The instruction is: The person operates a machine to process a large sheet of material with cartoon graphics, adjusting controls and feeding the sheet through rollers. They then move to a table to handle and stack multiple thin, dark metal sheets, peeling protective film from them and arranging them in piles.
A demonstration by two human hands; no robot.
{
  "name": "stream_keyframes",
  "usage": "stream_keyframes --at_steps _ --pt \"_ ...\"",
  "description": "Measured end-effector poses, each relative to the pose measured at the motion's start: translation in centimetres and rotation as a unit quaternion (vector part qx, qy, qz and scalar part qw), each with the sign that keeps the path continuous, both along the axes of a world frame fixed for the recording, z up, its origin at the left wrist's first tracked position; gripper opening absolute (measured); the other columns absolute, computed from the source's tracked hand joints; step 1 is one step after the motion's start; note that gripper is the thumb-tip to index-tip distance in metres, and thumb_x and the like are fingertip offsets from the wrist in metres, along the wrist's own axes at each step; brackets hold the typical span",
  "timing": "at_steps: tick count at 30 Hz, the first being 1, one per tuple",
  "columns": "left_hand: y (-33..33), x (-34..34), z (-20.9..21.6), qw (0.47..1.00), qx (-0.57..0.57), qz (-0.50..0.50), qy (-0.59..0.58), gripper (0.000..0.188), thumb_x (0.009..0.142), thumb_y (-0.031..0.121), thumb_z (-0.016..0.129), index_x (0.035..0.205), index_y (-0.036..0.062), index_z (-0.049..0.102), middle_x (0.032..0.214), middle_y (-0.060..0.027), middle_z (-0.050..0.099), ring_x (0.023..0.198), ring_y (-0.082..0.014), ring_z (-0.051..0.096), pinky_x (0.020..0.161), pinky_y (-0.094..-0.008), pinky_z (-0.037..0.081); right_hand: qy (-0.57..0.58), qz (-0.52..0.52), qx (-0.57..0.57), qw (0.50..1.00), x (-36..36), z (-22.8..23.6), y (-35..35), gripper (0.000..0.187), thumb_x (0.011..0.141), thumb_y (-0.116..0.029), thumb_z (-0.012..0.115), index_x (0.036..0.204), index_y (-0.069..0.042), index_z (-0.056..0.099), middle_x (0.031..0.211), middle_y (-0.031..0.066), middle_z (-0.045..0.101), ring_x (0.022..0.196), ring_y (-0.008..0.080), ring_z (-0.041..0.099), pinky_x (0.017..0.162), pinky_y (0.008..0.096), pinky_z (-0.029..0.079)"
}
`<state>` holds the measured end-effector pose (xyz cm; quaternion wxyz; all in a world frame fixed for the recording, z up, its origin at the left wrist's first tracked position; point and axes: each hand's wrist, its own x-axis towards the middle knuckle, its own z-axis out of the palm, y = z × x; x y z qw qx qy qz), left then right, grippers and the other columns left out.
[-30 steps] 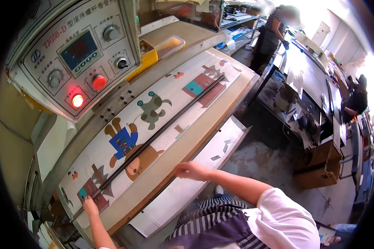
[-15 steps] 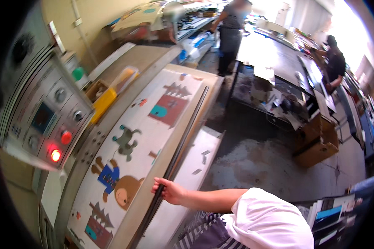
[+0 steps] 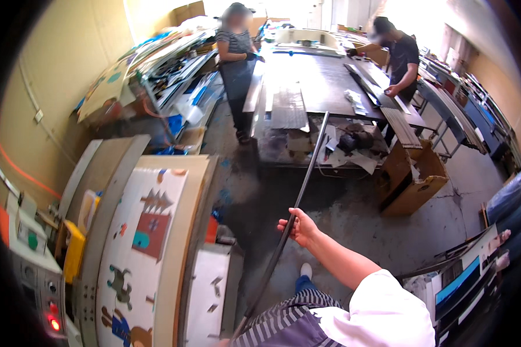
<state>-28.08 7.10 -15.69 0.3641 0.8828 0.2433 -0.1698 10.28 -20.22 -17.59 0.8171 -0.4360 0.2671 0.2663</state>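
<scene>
My right hand [image 3: 300, 227] is closed around a long, thin, dark rod [image 3: 311, 163] a little past its middle. The rod slants from the picture's lower edge up toward the far table, apart from the machine on the left. A sliver of skin that may be my left hand [image 3: 221, 343] shows at the lower edge by the rod's near end; its fingers are hidden. To the left, a white sheet [image 3: 140, 277] printed with a bear, a frog-like figure and a house with trees lies on a flat machine bed [image 3: 176, 254].
A control box [image 3: 37, 295] with a lit red lamp stands far left. Ahead, two people [image 3: 237, 69] [image 3: 400, 61] work at a large dark table [image 3: 321, 92]. An open cardboard box [image 3: 414, 185] sits on the floor, and stacked panels [image 3: 463, 289] lean at lower right.
I have turned right, away from the machine. The rod, which lay along the bed's edge, is now out over the floor, still in my right hand.
</scene>
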Motion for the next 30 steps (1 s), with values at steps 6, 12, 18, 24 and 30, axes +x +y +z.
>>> stream_keyframes --at_steps 6,12,18,24,30 --pt "-9.3 18.5 0.4 0.998 -0.049 -0.023 -0.03 0.035 0.083 0.038 0.065 0.091 0.0037 0.068 0.079 -0.0185 0.066 0.073 -0.0283 0.065 0.067 -0.0383 0.048 -0.018 -0.053 0.017 0.998 17.2 -4.9 -8.9 0.045 0.083 -0.047 0.059 0.107 -0.009 0.055 0.096 0.0075 0.066 0.082 0.0177 0.064 0.078 0.0338 0.044" --pt "-14.6 33.6 -1.5 0.984 -0.178 0.001 0.012 0.038 0.086 0.03 0.067 0.062 0.0028 0.059 0.051 0.0023 0.051 0.043 -0.006 0.045 0.042 -0.0224 0.035 -0.142 -0.115 0.157 0.971 26.5 -7.4 -12.8 0.031 0.088 -0.041 0.059 0.099 -0.012 0.055 0.09 0.0015 0.059 0.083 0.0161 0.055 0.079 0.0327 0.042" --pt "-17.4 50.9 -2.4 0.923 -0.378 0.055 0.037 0.034 0.085 0.035 0.067 0.068 0.0069 0.059 0.056 0.002 0.051 0.043 -0.0064 0.041 0.038 -0.0227 0.029 -0.114 0.204 0.181 0.955 16.3 -6.1 -7.2 0.029 0.091 -0.04 0.06 0.106 -0.016 0.053 0.092 -0.0012 0.056 0.077 0.0088 0.049 0.066 0.024 0.039" --pt "-24.5 73.4 -6.4 0.819 -0.567 -0.007 0.092 0.029 0.091 0.036 0.059 0.09 0.0067 0.058 0.074 -0.002 0.06 0.056 -0.0106 0.054 0.049 -0.024 0.044 -0.006 0.064 0.243 0.968 19.3 -3.4 -4.2 0.036 0.092 -0.03 0.058 0.118 -0.01 0.043 0.102 0.0122 0.058 0.092 0.0282 0.062 0.084 0.0454 0.05" --pt "-23.2 79.4 -5.8 0.855 -0.462 -0.229 -0.052 0.068 0.086 0.022 0.067 0.141 0.0038 0.031 0.142 -0.0184 0.037 0.132 -0.028 0.037 0.107 -0.0395 0.035 -0.075 -0.099 -0.167 0.978 32.5 -7.7 -16.2 0.028 0.081 -0.008 0.064 0.104 -0.009 0.049 0.082 0.002 0.053 0.056 0.0116 0.054 0.05 0.0234 0.045"
